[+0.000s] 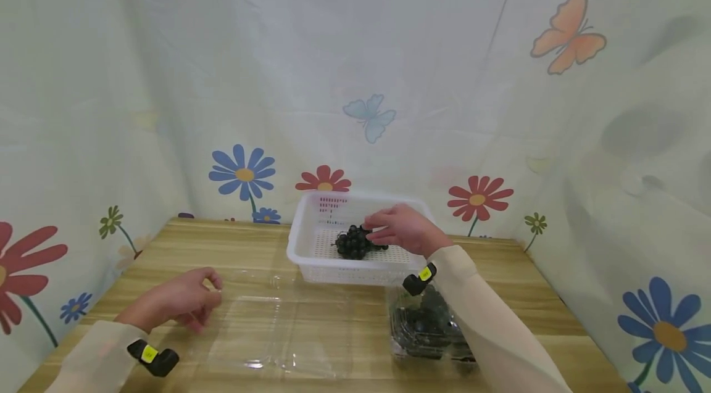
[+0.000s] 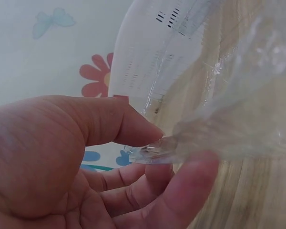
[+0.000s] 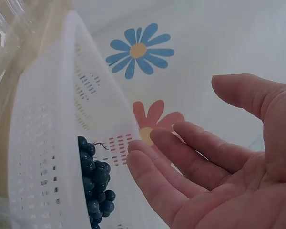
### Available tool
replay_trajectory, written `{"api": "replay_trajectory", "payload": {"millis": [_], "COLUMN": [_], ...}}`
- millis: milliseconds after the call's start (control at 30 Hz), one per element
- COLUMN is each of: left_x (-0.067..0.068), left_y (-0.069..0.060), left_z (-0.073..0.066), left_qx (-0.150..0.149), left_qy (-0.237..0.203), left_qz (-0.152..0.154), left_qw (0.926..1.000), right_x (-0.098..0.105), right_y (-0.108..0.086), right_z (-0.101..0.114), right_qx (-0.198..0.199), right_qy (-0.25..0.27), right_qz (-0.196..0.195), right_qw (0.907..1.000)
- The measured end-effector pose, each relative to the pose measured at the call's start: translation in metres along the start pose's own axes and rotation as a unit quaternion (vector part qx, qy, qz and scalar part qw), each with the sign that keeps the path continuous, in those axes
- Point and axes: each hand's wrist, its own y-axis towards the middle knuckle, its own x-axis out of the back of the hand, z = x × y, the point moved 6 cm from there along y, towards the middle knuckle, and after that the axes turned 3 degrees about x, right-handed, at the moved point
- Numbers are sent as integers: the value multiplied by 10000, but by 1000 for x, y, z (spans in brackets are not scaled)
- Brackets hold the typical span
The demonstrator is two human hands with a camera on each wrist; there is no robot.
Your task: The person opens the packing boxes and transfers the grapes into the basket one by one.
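A bunch of dark grapes [image 1: 353, 242] lies in the white plastic basket [image 1: 319, 273] at the back of the table. My right hand [image 1: 402, 229] hovers over the basket beside the grapes. In the right wrist view its fingers [image 3: 200, 148] are spread and hold nothing, apart from the grapes [image 3: 97, 183]. My left hand [image 1: 186, 297] pinches the edge of a clear plastic clamshell box [image 1: 311, 325], which lies opened out on the table. In the left wrist view the thumb [image 2: 119, 121] and fingers grip the clear rim [image 2: 155, 150].
Another clear clamshell box [image 1: 424, 325], with dark grapes inside, stands at the front right under the right forearm. The wooden table [image 1: 222, 245] meets a flower-printed curtain [image 1: 389, 41] behind and on both sides.
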Motion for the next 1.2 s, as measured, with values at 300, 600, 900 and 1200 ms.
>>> {"api": "replay_trajectory", "payload": {"millis": [300,600,900,1200], "left_x": [1,9,-6,-67], "left_y": [-5,-12,-36,-60], "left_z": [-1,-8,-59,-115], "left_qx": [-27,-246,-1505,-2999], "left_qy": [131,985,2538,1712], "left_qz": [-69,-462,-1946,-1823], "left_qw": [9999,9938,9355,9206], "right_x": [0,6,7,7], "right_y": [-34,-58,-90,-116], "right_z": [-9,-18,-24,-32], "right_qx": [263,591,1026,1785], "right_qy": [-295,-883,-1413,-2158], "right_qz": [230,36,-444,-355], "right_qw": [9990,9943,9836,9593]}}
